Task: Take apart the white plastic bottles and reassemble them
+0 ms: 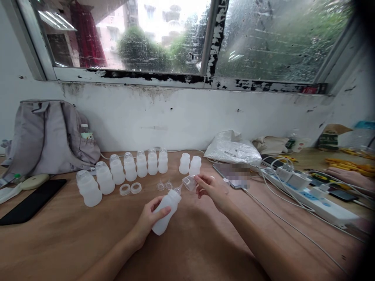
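Note:
My left hand (155, 214) is wrapped round a baby bottle (165, 214), white and translucent, tilted with its nipple end up to the right. A clear nipple (177, 190) sits on its neck. Between the fingertips of my right hand (210, 188) is a clear cap (190, 182), held just beyond the nipple and apart from it. Two loose nipples (164, 185) stand on the table behind the bottle. Two white collar rings (130, 189) lie further left. Behind the cap are two bottles without caps (189, 164).
Several capped bottles (118, 170) curve along the left. A black phone (32, 202) and grey backpack (49, 136) are at far left. To the right are a cabled phone (230, 175), a plastic bag (233, 148), a power strip (310, 201) and loose cables. A wall stands behind.

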`<control>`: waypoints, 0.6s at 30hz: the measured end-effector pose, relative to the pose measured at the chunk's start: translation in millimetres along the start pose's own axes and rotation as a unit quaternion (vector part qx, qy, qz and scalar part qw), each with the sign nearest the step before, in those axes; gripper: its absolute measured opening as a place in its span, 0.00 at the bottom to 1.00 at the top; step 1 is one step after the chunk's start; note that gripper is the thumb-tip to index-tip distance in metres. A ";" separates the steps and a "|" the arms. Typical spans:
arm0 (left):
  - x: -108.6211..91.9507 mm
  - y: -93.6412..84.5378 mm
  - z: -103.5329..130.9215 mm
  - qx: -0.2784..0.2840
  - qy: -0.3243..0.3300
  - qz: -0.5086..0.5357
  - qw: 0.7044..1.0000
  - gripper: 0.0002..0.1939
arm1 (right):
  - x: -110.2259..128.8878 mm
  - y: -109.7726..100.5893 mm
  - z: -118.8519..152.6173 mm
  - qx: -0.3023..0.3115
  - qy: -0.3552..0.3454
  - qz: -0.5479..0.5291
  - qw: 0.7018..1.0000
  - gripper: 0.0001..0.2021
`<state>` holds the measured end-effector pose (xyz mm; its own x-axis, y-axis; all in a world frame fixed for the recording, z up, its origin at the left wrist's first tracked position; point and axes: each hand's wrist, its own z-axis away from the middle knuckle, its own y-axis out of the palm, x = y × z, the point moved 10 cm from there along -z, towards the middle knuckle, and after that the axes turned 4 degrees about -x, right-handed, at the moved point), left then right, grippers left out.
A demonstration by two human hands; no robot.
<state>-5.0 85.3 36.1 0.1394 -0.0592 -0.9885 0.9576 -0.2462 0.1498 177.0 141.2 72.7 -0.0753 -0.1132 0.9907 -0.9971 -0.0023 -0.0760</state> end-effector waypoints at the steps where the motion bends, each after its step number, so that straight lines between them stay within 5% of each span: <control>1: -0.3 0.7 0.1 0.003 0.001 -0.003 1.000 0.20 | -0.4 0.7 0.3 -0.001 -0.002 -0.003 1.000 0.17; 18: -3.3 5.0 0.0 0.020 0.013 -0.021 1.000 0.21 | 11.9 28.4 15.3 0.032 -0.041 0.028 0.998 0.17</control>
<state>-0.8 84.2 40.0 0.1067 -0.0240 -0.9940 0.9520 -0.2861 0.1091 147.9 124.6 80.5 -0.1277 -0.1951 0.9724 -0.9883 -0.0575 -0.1413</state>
